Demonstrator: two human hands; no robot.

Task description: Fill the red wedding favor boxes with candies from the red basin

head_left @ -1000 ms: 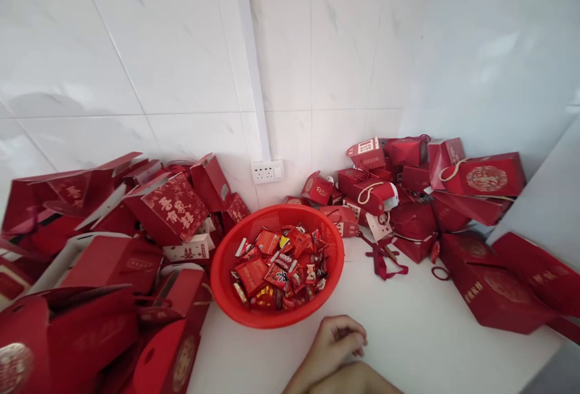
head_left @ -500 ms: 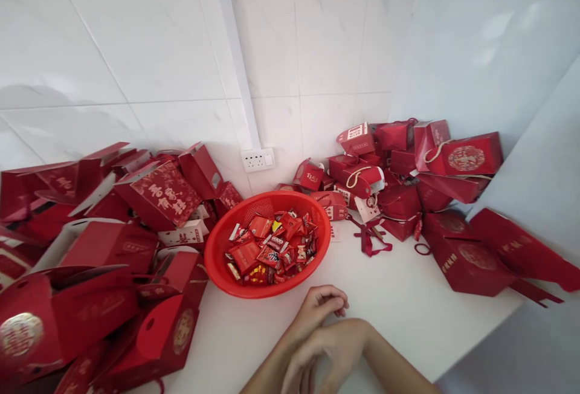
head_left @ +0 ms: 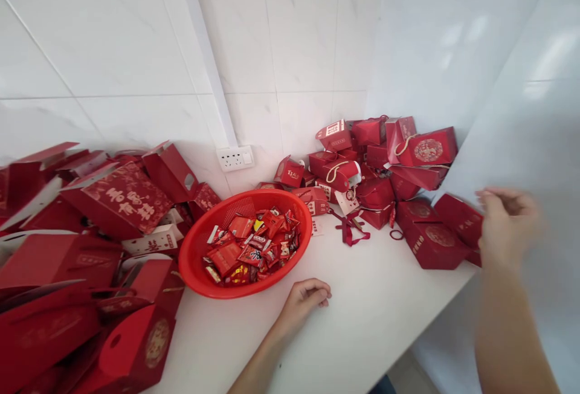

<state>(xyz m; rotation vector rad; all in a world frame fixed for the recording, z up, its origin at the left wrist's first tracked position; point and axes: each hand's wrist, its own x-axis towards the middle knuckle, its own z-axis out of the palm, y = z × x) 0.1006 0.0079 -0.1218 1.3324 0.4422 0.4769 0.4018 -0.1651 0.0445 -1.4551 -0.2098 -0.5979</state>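
Observation:
My left hand (head_left: 304,302) rests on the white table, just in front of the red plastic basket (head_left: 244,293), with its fingers loosely curled and nothing seen in them. Wrapped candies (head_left: 254,248) in mostly red packets fill the basket. My right hand (head_left: 508,225) is raised at the far right, smeared by motion, with its fingers bent. It is in front of a red gift box (head_left: 460,220) at the table's right end and partly covers it. Whether the two touch, I cannot tell. Beside that box lies another dark red box (head_left: 435,243) with gold print.
Open red gift boxes (head_left: 122,200) are heaped on the left. More closed boxes (head_left: 374,191) are piled in the back right corner, with a red ribbon (head_left: 351,234) before them. A socket (head_left: 235,158) is on the tiled wall. The table's edge (head_left: 421,336) runs along the right.
My right hand has lifted away from over my left forearm and swung to the far right. My left hand stays in front of the basket. The view has turned a little to the right.

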